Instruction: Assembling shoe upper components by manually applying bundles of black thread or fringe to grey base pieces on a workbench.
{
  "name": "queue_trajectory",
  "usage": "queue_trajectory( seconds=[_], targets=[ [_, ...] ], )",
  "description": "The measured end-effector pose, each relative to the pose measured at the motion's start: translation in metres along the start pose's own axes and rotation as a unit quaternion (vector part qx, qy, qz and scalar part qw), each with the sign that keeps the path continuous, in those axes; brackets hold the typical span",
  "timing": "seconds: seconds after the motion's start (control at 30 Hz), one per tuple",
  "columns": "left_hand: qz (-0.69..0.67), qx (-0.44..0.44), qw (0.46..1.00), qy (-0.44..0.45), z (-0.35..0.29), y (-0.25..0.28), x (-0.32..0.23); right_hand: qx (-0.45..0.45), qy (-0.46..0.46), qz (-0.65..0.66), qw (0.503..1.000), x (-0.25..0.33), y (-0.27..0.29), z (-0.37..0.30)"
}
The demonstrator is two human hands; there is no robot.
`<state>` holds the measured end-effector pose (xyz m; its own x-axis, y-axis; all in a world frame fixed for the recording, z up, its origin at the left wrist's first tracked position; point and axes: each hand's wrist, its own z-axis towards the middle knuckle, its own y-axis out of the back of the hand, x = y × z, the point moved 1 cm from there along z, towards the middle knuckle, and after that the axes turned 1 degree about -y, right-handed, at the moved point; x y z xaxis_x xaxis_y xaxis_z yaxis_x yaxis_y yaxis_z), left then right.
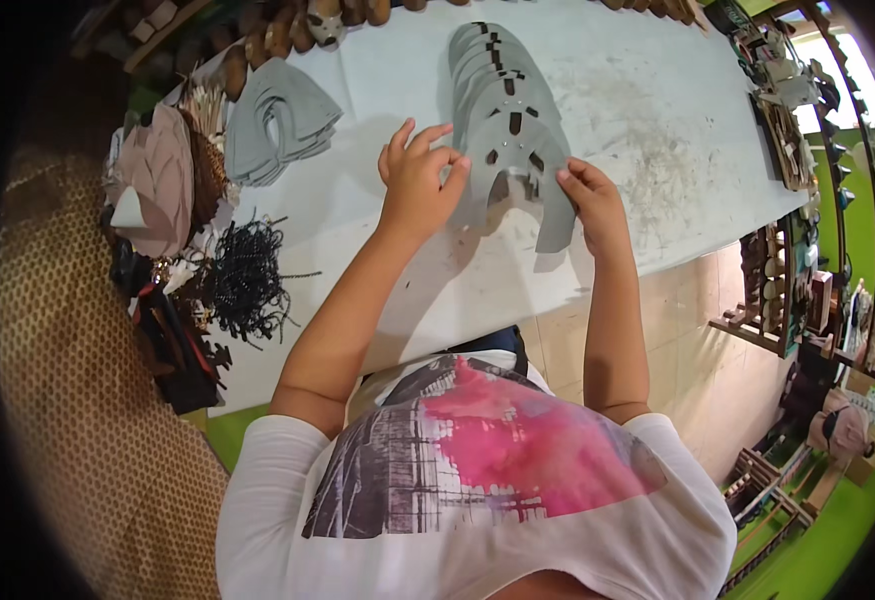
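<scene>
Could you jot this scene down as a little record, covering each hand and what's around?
Left hand: open, fingers spread beside the row; contact unclear
Right hand: pinching the edge of the nearest grey piece
In front: overlapping row of grey pieces with dark slots
Further left: stack of grey pieces, tangle of black strings
Surface: pale table, smudged right of the row

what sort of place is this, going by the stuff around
Probably a shoemaking workshop: grey cut pieces resembling shoe uppers overlap in a row on the table, brown forms like shoe lasts line its far edge.
</scene>
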<state>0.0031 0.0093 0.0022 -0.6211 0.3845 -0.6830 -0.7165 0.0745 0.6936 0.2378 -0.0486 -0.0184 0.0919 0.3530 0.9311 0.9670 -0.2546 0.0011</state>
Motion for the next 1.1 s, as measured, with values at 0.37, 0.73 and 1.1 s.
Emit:
queue_trajectory(
  seconds=[0.37, 0.73, 1.1],
  targets=[
    [0.202, -0.067, 0.974, 0.078, 0.061, -0.073, 0.016, -0.115, 0.279, -0.478, 0.825, 0.021, -0.004, 0.089],
    [0.197, -0.034, 0.968, 0.15, 0.012, -0.04, 0.024, -0.064, 0.298, -0.601, 0.739, 0.003, -0.033, 0.079],
    [0.305, -0.155, 0.925, 0.163, -0.018, 0.107, 0.149, 0.061, 0.439, -0.45, 0.775, 0.024, -0.185, 0.078]
  ],
)
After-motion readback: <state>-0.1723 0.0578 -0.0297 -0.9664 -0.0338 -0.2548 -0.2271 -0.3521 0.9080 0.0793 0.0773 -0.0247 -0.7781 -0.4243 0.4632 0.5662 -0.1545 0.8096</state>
